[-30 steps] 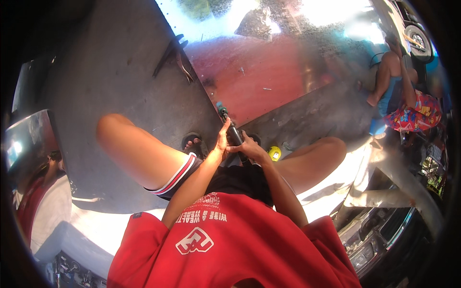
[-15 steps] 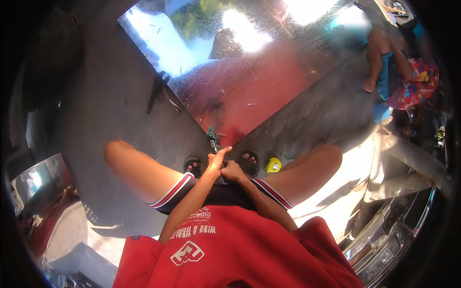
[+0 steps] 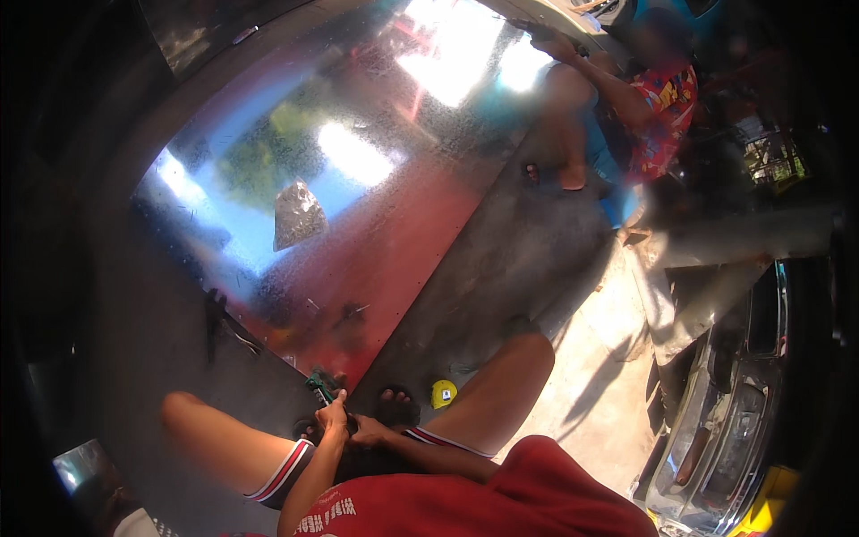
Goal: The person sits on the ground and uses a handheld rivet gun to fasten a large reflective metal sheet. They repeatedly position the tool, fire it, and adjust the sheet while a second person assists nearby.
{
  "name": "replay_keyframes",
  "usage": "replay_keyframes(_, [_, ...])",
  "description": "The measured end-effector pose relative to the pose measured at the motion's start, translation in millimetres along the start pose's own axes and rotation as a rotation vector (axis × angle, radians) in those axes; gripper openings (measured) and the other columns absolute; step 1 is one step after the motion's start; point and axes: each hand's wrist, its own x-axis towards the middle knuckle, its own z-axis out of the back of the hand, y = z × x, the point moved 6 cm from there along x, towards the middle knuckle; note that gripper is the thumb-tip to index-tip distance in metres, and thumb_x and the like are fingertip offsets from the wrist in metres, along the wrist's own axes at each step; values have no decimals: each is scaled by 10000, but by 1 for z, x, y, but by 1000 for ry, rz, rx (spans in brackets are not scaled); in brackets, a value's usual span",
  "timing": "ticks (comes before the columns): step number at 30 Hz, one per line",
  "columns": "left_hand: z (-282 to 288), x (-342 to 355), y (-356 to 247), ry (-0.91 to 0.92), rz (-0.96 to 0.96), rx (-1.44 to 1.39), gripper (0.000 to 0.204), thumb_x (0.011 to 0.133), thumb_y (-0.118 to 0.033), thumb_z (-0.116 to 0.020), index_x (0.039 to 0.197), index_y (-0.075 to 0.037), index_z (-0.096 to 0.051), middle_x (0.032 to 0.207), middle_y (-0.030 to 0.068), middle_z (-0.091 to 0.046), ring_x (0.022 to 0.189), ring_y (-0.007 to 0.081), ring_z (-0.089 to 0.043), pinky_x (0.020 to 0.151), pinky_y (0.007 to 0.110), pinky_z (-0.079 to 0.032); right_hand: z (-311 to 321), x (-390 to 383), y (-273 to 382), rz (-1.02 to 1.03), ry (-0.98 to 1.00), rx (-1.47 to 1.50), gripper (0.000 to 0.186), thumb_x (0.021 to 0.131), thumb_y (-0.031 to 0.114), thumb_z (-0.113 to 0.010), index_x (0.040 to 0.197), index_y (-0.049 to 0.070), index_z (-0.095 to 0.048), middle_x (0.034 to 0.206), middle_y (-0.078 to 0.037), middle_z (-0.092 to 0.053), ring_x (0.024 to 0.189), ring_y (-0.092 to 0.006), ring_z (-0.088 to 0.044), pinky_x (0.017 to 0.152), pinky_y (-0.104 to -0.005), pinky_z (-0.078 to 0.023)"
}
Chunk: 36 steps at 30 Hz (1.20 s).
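My left hand (image 3: 331, 414) is closed round the handle of a green-headed hand tool (image 3: 319, 387), whose exact kind I cannot make out. The tool's head is at the near corner of a large shiny metal sheet (image 3: 403, 259). Right beside it, my right hand (image 3: 365, 431) is closed at the tool's lower, dark end; its fingers are partly hidden. Between my right foot and right knee lies a yellow tape measure (image 3: 443, 394). A dark long-handled tool (image 3: 234, 331) lies at the sheet's left edge.
An angular grey piece (image 3: 300, 217) rests on the sheet. At the far right a co-worker in a patterned red shirt (image 3: 667, 121) sits by the sheet, a dark object (image 3: 535, 31) at their hand. Vehicle parts (image 3: 716, 447) stand at the right.
The view has swung up and to the right, so the sheet, my hands and the tape measure appear lower and further left. Both hands stay at the green-headed tool. The co-worker's arm now reaches over the sheet.
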Motion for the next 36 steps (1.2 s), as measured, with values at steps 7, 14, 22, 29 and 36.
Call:
replay_keyframes(7, [-15,1,-3,-237,-47,201,630,717,-459,-828,855,139,-684,932,314,-699,916,400,-702,822,462,-530,14,-10,2,96,-346,-211,578,740,329,-758,1240,65,-639,1050,-293,-677,1009,-443,-658,888,-517,-525])
replay_keyframes(14, [-5,25,24,102,-5,-60,295,775,-238,-811,799,33,-697,683,95,-661,586,180,-644,552,324,-492,-6,-8,31,232,-107,-37,784,699,397,-775,1300,-35,-518,1275,-215,-617,1198,-352,-601,1006,-406,-466])
replay_keyframes(22, [25,1,-32,561,304,-66,466,771,-400,-809,1030,-96,-569,835,54,-499,741,231,-543,663,454,-510,12,-1,16,71,159,534,459,954,439,-619,1073,-1,-679,964,-56,-649,823,-149,-582,702,-345,-462])
replay_keyframes(29, [3,3,-15,308,211,-239,460,753,-383,-835,1021,-64,-638,884,73,-601,692,194,-539,639,384,-454,12,21,-6,110,-103,64,366,1002,321,-534,911,-6,-671,793,-8,-613,722,-107,-558,628,-294,-437])
replay_keyframes(36, [5,16,11,118,92,77,489,730,-421,-831,888,24,-702,855,94,-662,742,210,-605,687,332,-474,-5,18,16,314,306,264,446,674,190,-692,1043,-51,-622,905,-128,-655,858,-214,-627,764,-336,-474])
